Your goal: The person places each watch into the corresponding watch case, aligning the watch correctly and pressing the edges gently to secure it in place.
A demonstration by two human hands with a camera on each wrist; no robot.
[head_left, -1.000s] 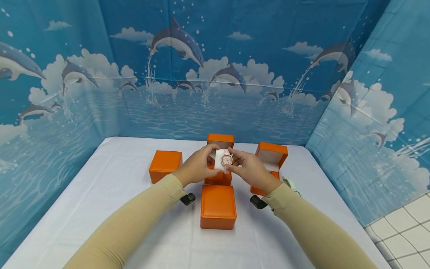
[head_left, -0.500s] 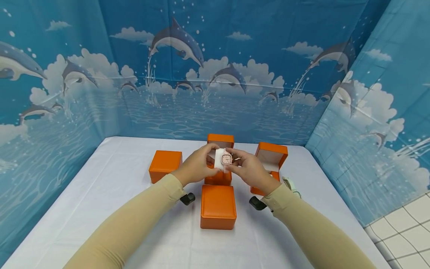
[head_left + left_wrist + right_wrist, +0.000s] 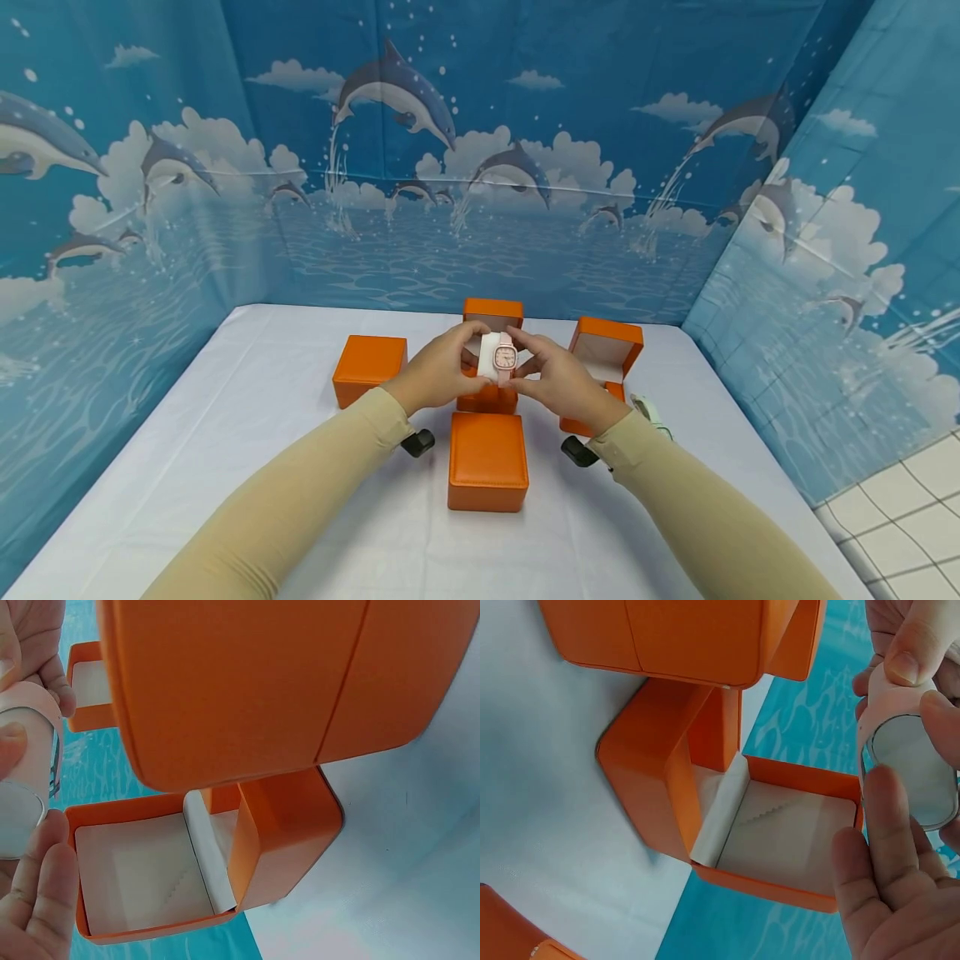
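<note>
A wristwatch with a pink strap and rounded-square face sits round a white pillow, held up over the middle boxes. My left hand grips the pillow from the left side, thumb below and fingers above. My right hand pinches the watch strap from the right. The wrist views show the pillow's pale oval end with the pink strap bent round it. Behind the hands stands an open orange box, its pale lining showing; the hands partly hide it.
A closed orange box stands in front of the hands. Another closed orange box is at the left. On the right is an open orange box, with a pale green watch beside it. Dolphin-print curtains enclose the white table.
The watch face has turned slightly on the pillow, and more pink strap shows below it. My right fingers have shifted a little on the strap; my left hand has stayed put.
</note>
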